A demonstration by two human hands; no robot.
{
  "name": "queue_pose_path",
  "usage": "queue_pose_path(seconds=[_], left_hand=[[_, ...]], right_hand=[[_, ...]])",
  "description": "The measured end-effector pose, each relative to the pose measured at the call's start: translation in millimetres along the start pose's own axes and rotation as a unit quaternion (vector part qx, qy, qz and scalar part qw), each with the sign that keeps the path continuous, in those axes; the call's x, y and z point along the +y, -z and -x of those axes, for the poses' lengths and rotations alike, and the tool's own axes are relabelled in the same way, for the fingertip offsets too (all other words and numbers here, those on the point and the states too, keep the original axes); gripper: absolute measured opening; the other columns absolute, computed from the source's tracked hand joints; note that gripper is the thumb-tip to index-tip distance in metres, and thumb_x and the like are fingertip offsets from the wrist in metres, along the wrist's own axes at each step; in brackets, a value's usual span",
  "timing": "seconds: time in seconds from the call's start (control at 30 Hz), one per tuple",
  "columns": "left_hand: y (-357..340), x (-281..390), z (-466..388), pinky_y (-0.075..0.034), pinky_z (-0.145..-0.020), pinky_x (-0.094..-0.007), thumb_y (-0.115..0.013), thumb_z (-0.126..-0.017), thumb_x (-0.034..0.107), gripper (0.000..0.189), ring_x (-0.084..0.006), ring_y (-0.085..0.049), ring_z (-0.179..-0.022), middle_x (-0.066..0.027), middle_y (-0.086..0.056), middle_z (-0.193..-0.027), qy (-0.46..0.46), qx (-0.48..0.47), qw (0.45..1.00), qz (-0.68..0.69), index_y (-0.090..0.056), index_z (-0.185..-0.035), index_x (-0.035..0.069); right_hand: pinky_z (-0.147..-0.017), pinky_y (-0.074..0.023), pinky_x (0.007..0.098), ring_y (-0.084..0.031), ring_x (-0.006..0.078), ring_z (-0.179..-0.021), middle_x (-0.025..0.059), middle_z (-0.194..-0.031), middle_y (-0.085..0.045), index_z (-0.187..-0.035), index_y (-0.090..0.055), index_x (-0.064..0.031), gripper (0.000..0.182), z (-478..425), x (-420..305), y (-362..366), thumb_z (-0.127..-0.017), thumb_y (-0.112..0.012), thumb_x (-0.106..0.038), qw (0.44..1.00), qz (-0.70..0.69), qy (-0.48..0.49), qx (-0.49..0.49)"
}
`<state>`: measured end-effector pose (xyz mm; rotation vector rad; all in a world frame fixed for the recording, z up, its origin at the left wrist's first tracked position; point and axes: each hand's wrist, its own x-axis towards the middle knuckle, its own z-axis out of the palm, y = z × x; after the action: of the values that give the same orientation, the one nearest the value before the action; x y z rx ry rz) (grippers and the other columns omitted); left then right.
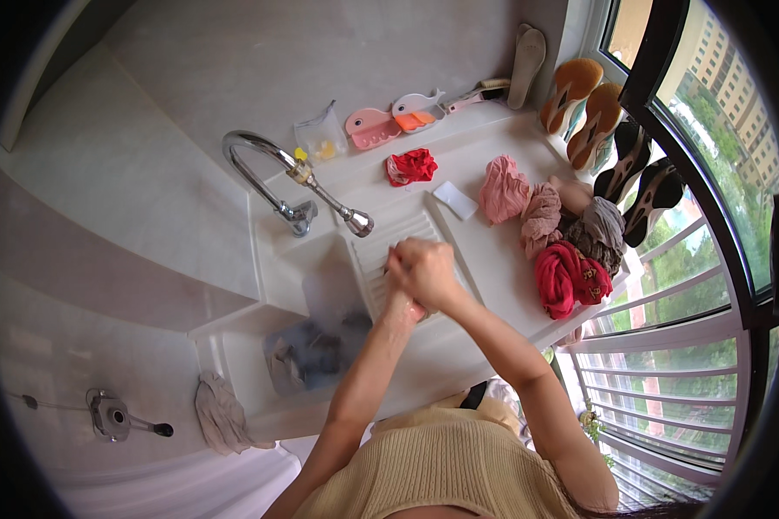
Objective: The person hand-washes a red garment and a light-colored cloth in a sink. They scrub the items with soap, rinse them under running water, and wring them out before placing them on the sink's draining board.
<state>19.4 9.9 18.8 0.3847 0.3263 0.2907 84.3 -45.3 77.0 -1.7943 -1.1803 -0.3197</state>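
Observation:
My left hand and my right hand are pressed together over the ridged washboard of a white laundry sink. The right hand lies over the left, with its fingers curled. A small dark bit shows at the left edge of the hands; whatever they may hold is hidden. Beside the washboard is a white bar, likely soap. Behind it sits a crumpled red cloth. Left of my forearms, the sink basin contains cloudy water and soaking dark and grey clothes.
A chrome faucet overhangs the washboard. Bunched pink, grey and crimson fabrics lie on the right ledge. Whale-shaped soap dishes and a mesh bag line the back. Sandals lean by the window; a cloth drapes the front-left edge.

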Motion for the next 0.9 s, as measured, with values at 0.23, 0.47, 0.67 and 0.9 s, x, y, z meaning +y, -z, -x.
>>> queue_pose_path(seconds=[0.23, 0.47, 0.67, 0.9], left_hand=[[-12, 7, 3, -0.051, -0.086, -0.0355, -0.033, -0.104, 0.053, 0.041, -0.0145, -0.061, -0.095, 0.0001, -0.062, -0.105, -0.012, -0.13, 0.991, 0.037, -0.054, -0.098, 0.018], [-25, 20, 11, -0.051, -0.093, -0.034, -0.058, -0.098, 0.042, 0.049, -0.0164, -0.062, -0.11, -0.0034, -0.062, -0.124, 0.022, 0.002, 0.994, -0.106, -0.055, -0.131, 0.006], [-40, 63, 14, -0.053, -0.093, -0.0386, -0.066, -0.096, 0.032, 0.041, -0.0199, -0.064, -0.107, -0.007, -0.067, -0.118, -0.056, 0.018, 0.99, -0.126, -0.06, -0.125, 0.004], [-38, 62, 19, -0.051, -0.096, -0.0397, -0.058, -0.1, 0.035, 0.043, -0.0215, -0.063, -0.112, -0.0096, -0.067, -0.12, 0.007, -0.067, 0.993, -0.095, -0.057, -0.129, 0.004]], right_hand=[[-0.056, -0.0491, 0.0454, -0.062, 0.0354, -0.058, 0.0149, -0.062, -0.06, -0.064, -0.057, -0.0059, 0.026, -2, -1, 0, -0.083, -0.067, -0.02, 1.0, 0.002, -0.023, 0.004], [-0.057, -0.0489, 0.0441, -0.06, 0.0363, -0.059, 0.0132, -0.071, -0.065, -0.09, -0.061, -0.0063, 0.021, -25, 41, -1, -0.093, -0.063, -0.027, 0.988, -0.015, -0.134, 0.072], [-0.07, -0.0527, 0.0387, -0.068, 0.0258, -0.066, 0.0139, -0.078, -0.071, -0.096, -0.067, 0.0011, 0.049, 0, 100, 12, -0.101, -0.051, -0.045, 0.898, -0.216, -0.384, -0.017], [-0.087, -0.0478, 0.0362, -0.066, 0.0245, -0.098, 0.0205, -0.106, -0.07, -0.113, -0.068, 0.0051, 0.088, 38, 89, -5, -0.097, -0.029, -0.072, 0.846, -0.252, -0.401, -0.247]])
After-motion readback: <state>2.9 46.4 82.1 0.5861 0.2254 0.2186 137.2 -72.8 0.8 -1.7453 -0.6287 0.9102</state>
